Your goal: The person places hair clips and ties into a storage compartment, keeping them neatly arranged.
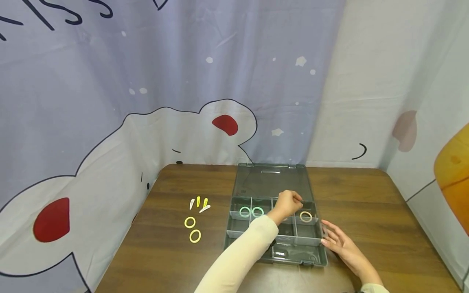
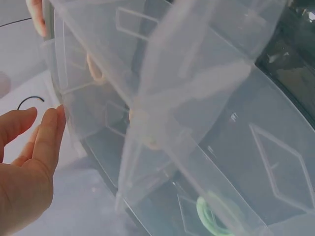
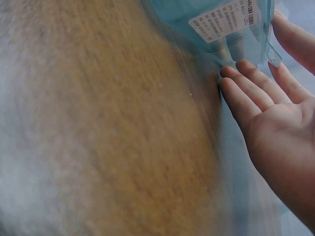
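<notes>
A clear grey compartment box point(image 1: 307, 253) lies on the table with its lid point(image 1: 272, 181) opened back. My left hand point(image 1: 287, 203) is over the back row toward the right, its fingers loosely bent and nothing visible between them; the left wrist view shows that hand point(image 2: 32, 167) beside the box wall. Two mint-green rings point(image 1: 244, 212) and a peach ring point(image 1: 305, 216) sit in back compartments. Another pale ring point(image 2: 152, 141) shows through the dividers in the left wrist view. My right hand point(image 1: 342, 246) touches the box's right side with fingers extended; the right wrist view shows its fingertips point(image 3: 241, 73) against the box.
Left of the box on the wooden table point(image 1: 165, 260) lie two yellow rings point(image 1: 195, 236), one behind the other. Several small white and yellow hair clips point(image 1: 198, 201) are grouped behind them. A printed curtain point(image 1: 176, 73) hangs along the table's far edge.
</notes>
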Motion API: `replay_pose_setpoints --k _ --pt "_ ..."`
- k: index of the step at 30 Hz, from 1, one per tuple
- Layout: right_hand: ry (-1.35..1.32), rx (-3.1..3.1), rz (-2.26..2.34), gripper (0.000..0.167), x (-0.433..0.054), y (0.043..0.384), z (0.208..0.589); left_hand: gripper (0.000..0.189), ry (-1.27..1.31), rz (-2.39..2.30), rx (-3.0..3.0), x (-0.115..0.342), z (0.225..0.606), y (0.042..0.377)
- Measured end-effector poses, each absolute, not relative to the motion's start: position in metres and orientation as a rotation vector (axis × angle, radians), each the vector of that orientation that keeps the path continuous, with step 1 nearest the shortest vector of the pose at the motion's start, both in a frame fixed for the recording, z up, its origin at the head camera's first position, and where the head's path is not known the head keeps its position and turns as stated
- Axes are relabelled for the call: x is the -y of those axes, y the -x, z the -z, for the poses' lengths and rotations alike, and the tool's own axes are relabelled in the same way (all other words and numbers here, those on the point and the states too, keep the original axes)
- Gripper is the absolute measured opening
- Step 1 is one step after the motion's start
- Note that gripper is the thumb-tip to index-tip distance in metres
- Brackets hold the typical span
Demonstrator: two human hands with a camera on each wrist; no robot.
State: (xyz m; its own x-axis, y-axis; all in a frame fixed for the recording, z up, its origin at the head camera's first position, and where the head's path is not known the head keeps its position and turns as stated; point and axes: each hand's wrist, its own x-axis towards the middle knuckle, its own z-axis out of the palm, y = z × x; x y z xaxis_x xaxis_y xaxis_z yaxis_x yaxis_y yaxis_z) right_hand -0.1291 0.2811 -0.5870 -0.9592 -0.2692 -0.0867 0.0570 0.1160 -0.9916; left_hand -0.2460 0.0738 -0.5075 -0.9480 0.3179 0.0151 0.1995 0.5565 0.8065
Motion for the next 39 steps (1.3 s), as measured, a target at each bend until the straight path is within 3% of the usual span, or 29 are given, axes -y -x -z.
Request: replay_pose_setpoints --k 15,29,39 --pt "0.221 -2.095 1.964 0.064 -0.282 0.129 0.587 0.014 -0.387 -1.621 -2.483 -0.019 0.497 0.252" --pt "0.213 -2.104 1.971 0.063 -0.282 0.129 0.587 0.023 -0.297 -1.923 -2.380 0.079 0.485 0.242" --pt "0.189 -2.116 1.942 0.063 -0.280 0.128 0.585 0.024 -0.072 -2.076 -2.400 0.143 0.488 0.226"
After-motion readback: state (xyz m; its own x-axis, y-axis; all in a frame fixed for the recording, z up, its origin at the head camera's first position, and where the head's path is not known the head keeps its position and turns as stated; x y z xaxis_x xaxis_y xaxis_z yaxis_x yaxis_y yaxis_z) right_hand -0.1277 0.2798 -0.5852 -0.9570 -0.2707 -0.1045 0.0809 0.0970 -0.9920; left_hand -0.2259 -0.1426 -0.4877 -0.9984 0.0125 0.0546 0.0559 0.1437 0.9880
